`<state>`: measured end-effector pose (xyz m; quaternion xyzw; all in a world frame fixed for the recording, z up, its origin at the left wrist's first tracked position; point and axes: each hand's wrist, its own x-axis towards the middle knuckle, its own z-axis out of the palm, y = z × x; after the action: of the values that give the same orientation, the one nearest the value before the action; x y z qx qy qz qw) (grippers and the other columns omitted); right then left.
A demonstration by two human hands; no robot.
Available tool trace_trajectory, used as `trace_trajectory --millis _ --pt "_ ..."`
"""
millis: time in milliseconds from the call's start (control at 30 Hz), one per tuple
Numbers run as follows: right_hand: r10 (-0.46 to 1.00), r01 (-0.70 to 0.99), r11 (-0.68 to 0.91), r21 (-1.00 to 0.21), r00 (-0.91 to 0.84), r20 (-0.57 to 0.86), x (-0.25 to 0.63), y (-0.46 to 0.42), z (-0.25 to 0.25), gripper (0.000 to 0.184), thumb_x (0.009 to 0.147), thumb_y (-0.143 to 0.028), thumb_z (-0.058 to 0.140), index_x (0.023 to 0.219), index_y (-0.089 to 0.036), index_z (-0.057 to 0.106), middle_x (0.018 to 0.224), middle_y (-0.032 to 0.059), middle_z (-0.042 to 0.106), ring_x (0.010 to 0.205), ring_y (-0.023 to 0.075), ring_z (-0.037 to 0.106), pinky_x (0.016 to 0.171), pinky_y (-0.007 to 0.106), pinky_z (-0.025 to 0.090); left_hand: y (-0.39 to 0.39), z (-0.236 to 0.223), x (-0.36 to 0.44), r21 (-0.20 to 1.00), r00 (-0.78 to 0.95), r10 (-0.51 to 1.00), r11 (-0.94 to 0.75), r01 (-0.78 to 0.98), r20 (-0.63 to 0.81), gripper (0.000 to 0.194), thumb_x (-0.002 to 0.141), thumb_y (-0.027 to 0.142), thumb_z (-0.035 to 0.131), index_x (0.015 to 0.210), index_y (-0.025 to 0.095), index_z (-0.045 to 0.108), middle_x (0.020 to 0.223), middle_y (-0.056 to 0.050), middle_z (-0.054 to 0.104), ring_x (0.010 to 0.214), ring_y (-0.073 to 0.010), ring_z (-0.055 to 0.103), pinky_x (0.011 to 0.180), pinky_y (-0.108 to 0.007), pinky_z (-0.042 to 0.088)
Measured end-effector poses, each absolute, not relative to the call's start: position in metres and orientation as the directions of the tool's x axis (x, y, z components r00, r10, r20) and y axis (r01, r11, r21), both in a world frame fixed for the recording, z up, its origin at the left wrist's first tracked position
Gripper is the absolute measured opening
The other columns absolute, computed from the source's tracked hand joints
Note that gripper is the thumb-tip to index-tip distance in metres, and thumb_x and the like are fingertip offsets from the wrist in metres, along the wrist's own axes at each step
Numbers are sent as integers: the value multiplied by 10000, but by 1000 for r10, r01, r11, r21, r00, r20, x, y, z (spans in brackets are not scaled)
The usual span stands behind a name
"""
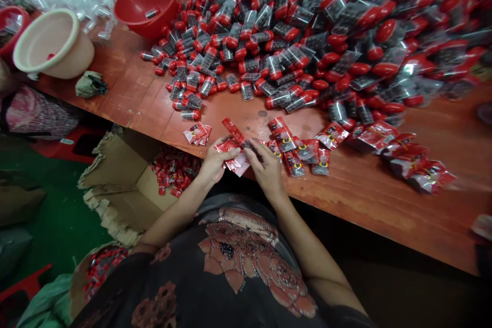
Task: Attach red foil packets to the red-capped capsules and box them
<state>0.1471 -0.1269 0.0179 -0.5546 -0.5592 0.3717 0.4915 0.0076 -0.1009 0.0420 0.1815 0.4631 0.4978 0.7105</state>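
Observation:
At the table's front edge, my left hand (215,163) is closed on a red and clear printed packet (237,163). My right hand (266,166) is beside it, fingers pinched on a narrow red packet (233,130) that stands tilted above the first one. What the narrow packet contains cannot be made out. Several similar red packets (282,134) lie just right of my right hand, some with dark lower halves. A small stack of flat red packets (198,133) lies to the left of my hands.
A large heap of clear containers with red caps (265,36) covers the back of the reddish table (384,189). A red bowl (134,2) and a white tub (73,46) stand at left. Below is a torn cardboard box (115,184) holding red packets.

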Motion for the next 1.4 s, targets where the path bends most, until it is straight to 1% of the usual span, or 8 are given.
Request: trace_trajectory --millis 167,300,467,567,700,867,1100,1400 --pt "958 -207 -156 -966 207 -199 144 -123 16 344 901 -486 504 1045 -220 667 902 40 745 716 173 695 594 307 580 -92 34 7 616 59 802 500 -609 -594 381 613 30 705 962 164 628 836 -22 695 777 -167 685 788 -353 546" --pt "932 -357 -244 -902 170 -319 146 -120 16 367 867 -541 531 914 -199 657 768 33 733 541 149 640 460 272 523 -83 40 7 652 31 824 470 -595 -566 295 645 103 722 919 163 631 767 13 657 569 -67 577 592 -231 522" --pt "953 -287 -205 -936 157 -257 147 -122 19 365 867 -553 530 836 -210 653 687 8 700 494 139 594 438 265 484 -82 50 12 771 114 879 462 -439 -462 370 612 345 837 864 157 642 611 35 593 442 -51 469 417 -191 391" --pt "971 -190 -147 -971 158 -178 145 -125 20 342 889 -527 512 854 -218 656 692 -9 685 515 131 589 470 258 491 -82 49 14 832 64 898 428 -352 -434 357 571 356 858 751 160 620 475 76 482 370 -51 419 371 -198 326" --pt "962 -167 -145 -975 207 -179 140 -129 21 333 890 -530 506 905 -222 631 673 -27 649 494 115 565 451 231 468 -84 47 13 861 0 918 372 -347 -397 370 557 350 859 705 166 574 485 81 494 354 -39 404 356 -186 311" --pt "971 -118 -137 -983 178 -157 140 -130 27 351 909 -530 470 883 -216 625 641 -27 612 482 119 534 456 238 450 -90 55 11 879 90 937 349 -324 -339 348 673 411 779 714 171 530 477 81 491 373 -44 404 364 -174 335" --pt "986 165 7 -986 165 34 141 -134 30 305 953 -421 441 1045 -229 660 815 2 680 691 147 606 628 262 469 -93 65 11 916 12 944 323 -238 -330 382 584 351 836 757 159 555 547 80 528 383 -27 404 349 -158 306" --pt "986 61 -34 -998 168 -23 134 -138 26 309 971 -428 392 1023 -234 628 754 -11 647 513 105 542 486 232 433 -94 62 9 882 64 913 405 -243 -402 374 548 305 851 734 145 568 574 68 547 369 -13 361 332 -161 264"
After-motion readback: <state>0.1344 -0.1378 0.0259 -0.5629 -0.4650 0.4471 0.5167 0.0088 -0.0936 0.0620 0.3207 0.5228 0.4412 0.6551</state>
